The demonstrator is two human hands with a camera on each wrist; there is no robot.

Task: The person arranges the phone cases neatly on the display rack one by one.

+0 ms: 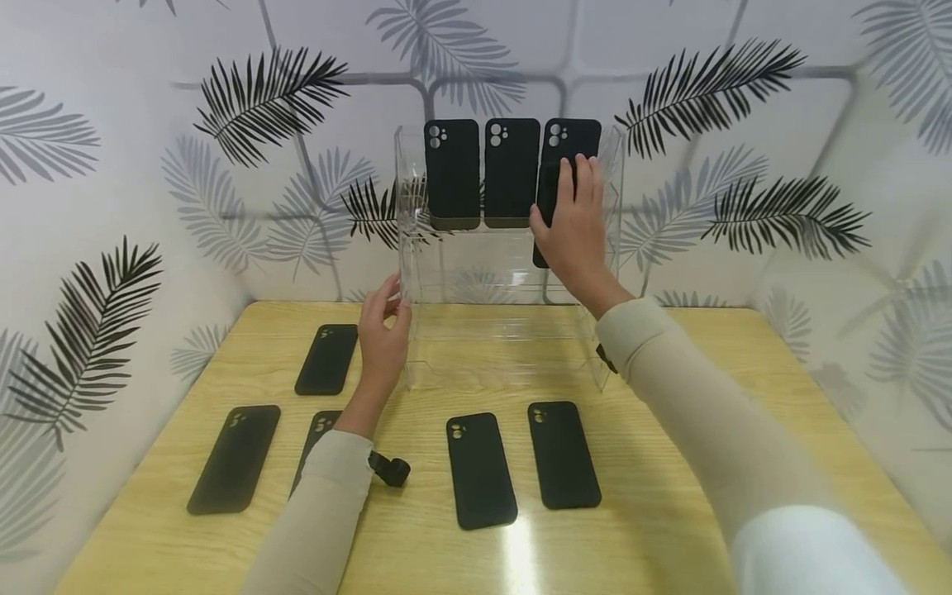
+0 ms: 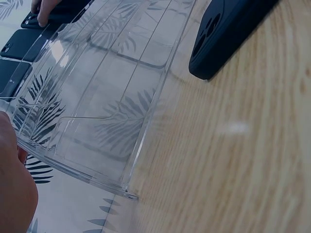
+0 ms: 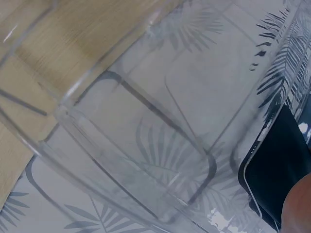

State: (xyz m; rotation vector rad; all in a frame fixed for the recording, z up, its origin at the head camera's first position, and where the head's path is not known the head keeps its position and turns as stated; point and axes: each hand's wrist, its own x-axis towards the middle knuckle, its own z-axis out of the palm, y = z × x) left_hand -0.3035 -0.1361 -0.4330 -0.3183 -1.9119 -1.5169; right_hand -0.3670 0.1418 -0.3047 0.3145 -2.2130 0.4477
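A clear acrylic tiered rack [image 1: 405, 207] stands on the table against the wall. My left hand [image 1: 383, 335] grips the edge of its left side panel. On the top tier, black phone cases lean side by side, a left one [image 1: 452, 169] and a middle one [image 1: 511, 169], with another case [image 1: 571, 135] at the right end. My right hand [image 1: 578, 231] pinches a black phone case [image 1: 546, 202] in front of that right-end case, fingertips over its face and thumb at its left edge. Its lower end reaches below the top tier's lip. Part of it is hidden behind the hand.
Several more black phone cases lie flat on the wooden table [image 1: 669, 496]: two front ones [image 1: 482, 471] [image 1: 564, 454], others at the left [image 1: 234, 459] [image 1: 326, 359], and one [image 1: 316, 426] partly under the left forearm. The leaf-patterned wall covering [image 1: 706, 248] rises behind the rack.
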